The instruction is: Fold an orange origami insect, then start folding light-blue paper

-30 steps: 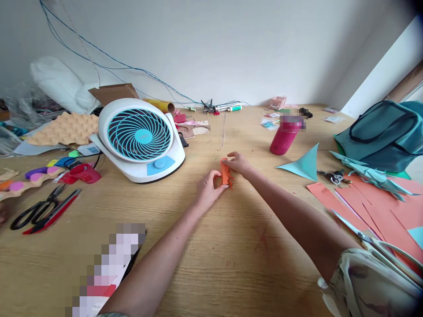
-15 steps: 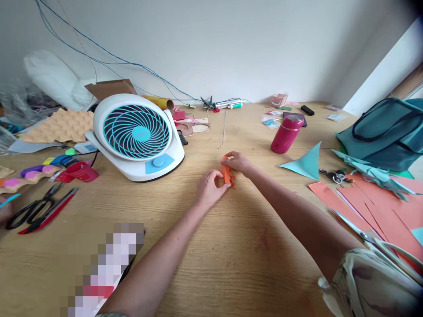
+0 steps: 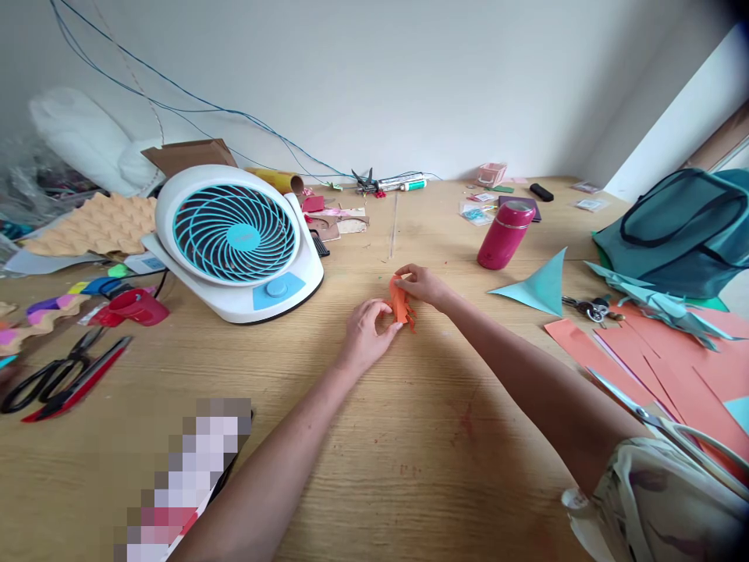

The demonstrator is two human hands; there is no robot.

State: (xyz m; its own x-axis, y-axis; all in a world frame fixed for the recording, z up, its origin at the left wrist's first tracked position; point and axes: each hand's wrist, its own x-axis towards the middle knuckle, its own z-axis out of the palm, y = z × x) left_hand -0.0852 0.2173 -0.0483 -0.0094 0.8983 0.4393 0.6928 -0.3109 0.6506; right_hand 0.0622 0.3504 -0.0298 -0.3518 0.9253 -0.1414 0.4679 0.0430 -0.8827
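A small piece of orange paper (image 3: 399, 300) with a fringed right edge is between my hands at the middle of the wooden table. My left hand (image 3: 368, 328) grips its lower left part between thumb and fingers. At its upper end, my right hand (image 3: 422, 286) pinches the paper from the right. Where my fingers cover it, the paper's folds cannot be made out.
A white fan (image 3: 234, 242) stands to the left, a pink bottle (image 3: 506, 236) to the right. Teal folded paper (image 3: 538, 287), keys (image 3: 592, 309), orange sheets (image 3: 655, 351) and scissors (image 3: 649, 417) lie on the right. Black-handled scissors (image 3: 52, 378) are at far left.
The view has shifted slightly. Both hands keep hold of the orange paper in nearly the same place, and its fringed side shows a little more.
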